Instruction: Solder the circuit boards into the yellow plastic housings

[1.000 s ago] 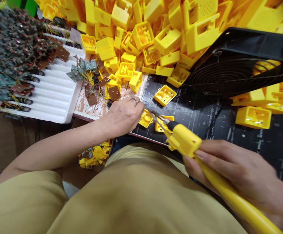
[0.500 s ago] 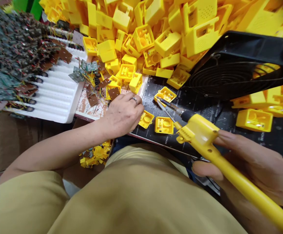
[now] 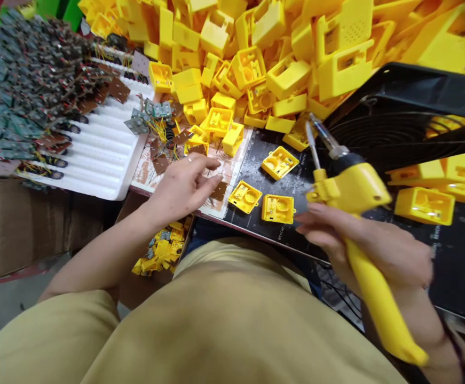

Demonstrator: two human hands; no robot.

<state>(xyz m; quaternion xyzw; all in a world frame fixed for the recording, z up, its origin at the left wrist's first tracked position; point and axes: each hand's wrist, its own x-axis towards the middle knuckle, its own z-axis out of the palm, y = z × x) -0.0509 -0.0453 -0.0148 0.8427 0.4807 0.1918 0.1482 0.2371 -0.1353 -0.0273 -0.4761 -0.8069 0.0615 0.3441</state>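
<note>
My right hand [image 3: 392,250] grips a yellow soldering gun [image 3: 360,186] by its handle. The gun's metal tip is raised and points up and away, over the black bench. My left hand [image 3: 182,184] is open, thumb and fingers apart, with a small brown circuit board [image 3: 219,192] just beyond the thumb. Between the hands lie three yellow plastic casings, open side up: a left one [image 3: 245,197], a front one [image 3: 278,208] and a rear one [image 3: 280,163]. Small parts sit inside them.
A large heap of yellow casings [image 3: 288,74] fills the back. A black fan [image 3: 408,101] stands at the right. On the left, a white foam tray [image 3: 100,160] bears many wired circuit boards [image 3: 28,90]. A box below the bench holds more yellow pieces [image 3: 164,250].
My right hand has lifted the soldering gun off the rear casing and tilted its tip upward. My left hand has drawn back left and opened, uncovering the left casing and the brown board.
</note>
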